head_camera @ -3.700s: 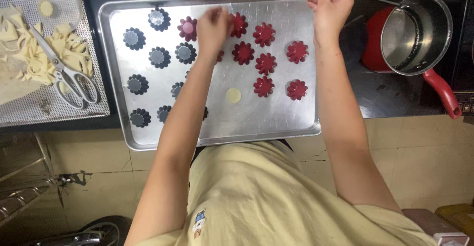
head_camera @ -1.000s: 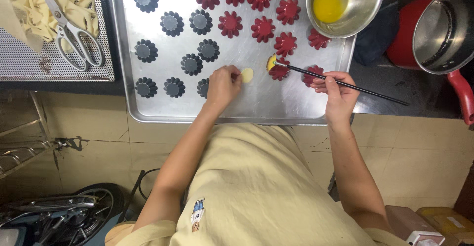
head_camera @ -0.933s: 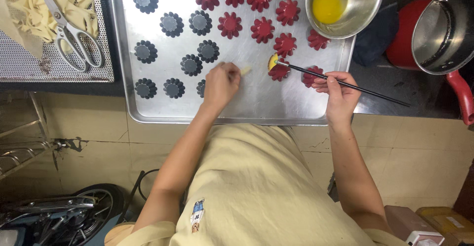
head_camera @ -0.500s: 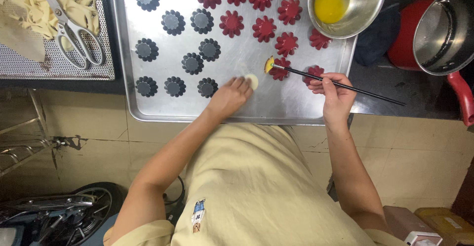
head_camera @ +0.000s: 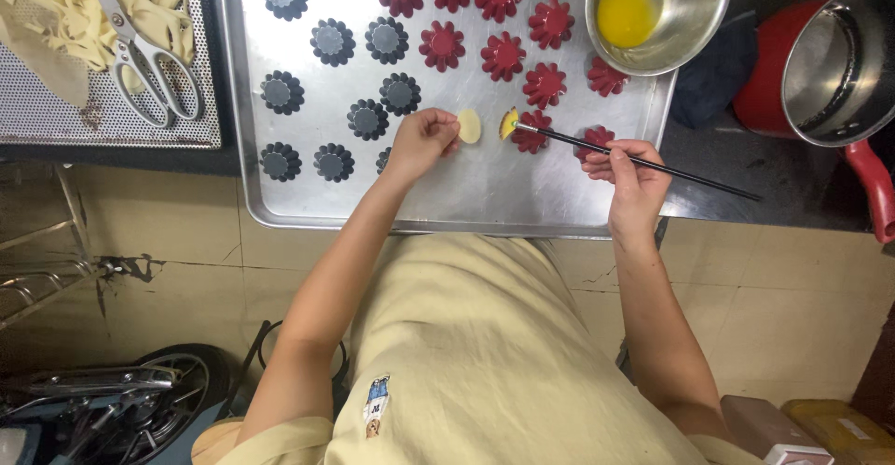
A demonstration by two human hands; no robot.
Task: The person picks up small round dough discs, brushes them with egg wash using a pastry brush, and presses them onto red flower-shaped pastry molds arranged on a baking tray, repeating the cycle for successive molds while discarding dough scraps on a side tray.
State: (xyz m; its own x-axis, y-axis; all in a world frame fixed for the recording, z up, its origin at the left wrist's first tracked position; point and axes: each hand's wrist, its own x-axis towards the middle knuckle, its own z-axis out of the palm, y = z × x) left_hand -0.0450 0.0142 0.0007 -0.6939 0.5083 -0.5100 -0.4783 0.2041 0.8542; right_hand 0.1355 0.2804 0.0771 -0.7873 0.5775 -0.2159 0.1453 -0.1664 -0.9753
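Note:
My left hand (head_camera: 421,140) pinches a small pale round of dough (head_camera: 469,126) just above the metal baking tray (head_camera: 485,194). My right hand (head_camera: 631,174) grips a thin dark brush handle (head_camera: 634,158), and its yellow tip (head_camera: 509,124) rests at the edge of a red fluted mould (head_camera: 533,135). More red fluted moulds (head_camera: 504,55) stand on the tray's right half, and dark fluted moulds (head_camera: 367,119) stand on its left half.
A steel bowl of yellow liquid (head_camera: 653,8) sits at the tray's far right corner. A red-handled pot (head_camera: 844,64) stands to the right. On the left a perforated tray (head_camera: 56,111) holds dough scraps and scissors (head_camera: 140,55). The counter edge runs below the tray.
My left hand lifted the dough round and shifted it right, closer to the brush tip. My right hand with the brush stayed nearly in place.

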